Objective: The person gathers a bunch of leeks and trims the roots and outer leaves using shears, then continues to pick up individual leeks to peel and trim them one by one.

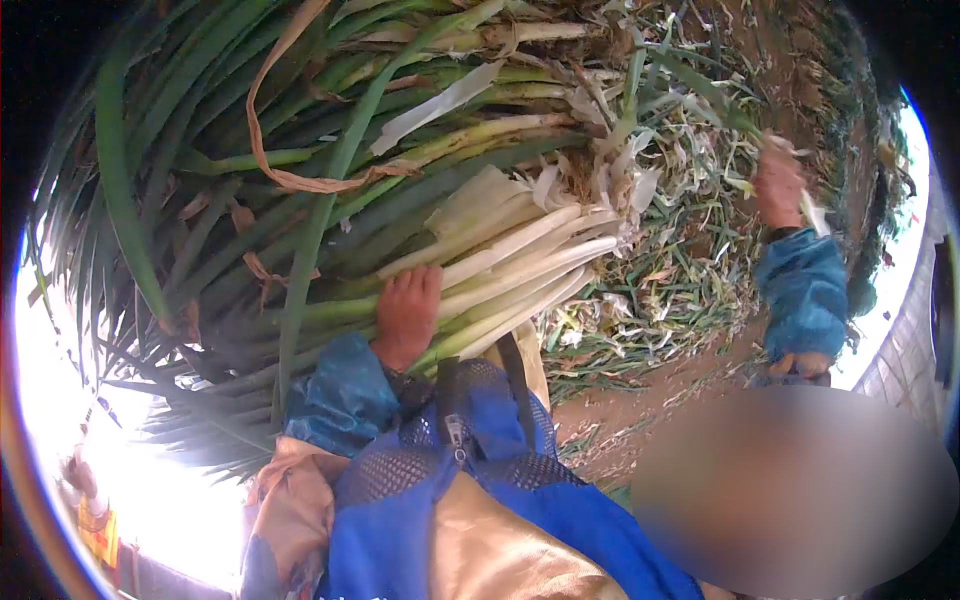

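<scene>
Seen from the wearer's head: pale green-onion stalks [540, 256] directly under the left hand [408, 314], just beyond the lap, with long axis roughly crosswise to the body, from green tops [215, 150] at the left to root ends [618, 240] at the right, slanting slightly forward along the way. Key relation: root ends pointing rightward, between the two hands yet apart from both. Nearer by far to the stalks: the left hand, in contact, with fingers laid over the shafts; firm grip or mere pressing impossible to tell, the underside being hidden. Well apart, to the right and farther forward: the right hand [780, 188], curled tight around a green leaf strip [718, 98] trailing forward and leftward, with a pale scrap [815, 213] at the near side of the fist. Below, between root ends and right hand: scattered trimmings [690, 240] on the ground.
</scene>
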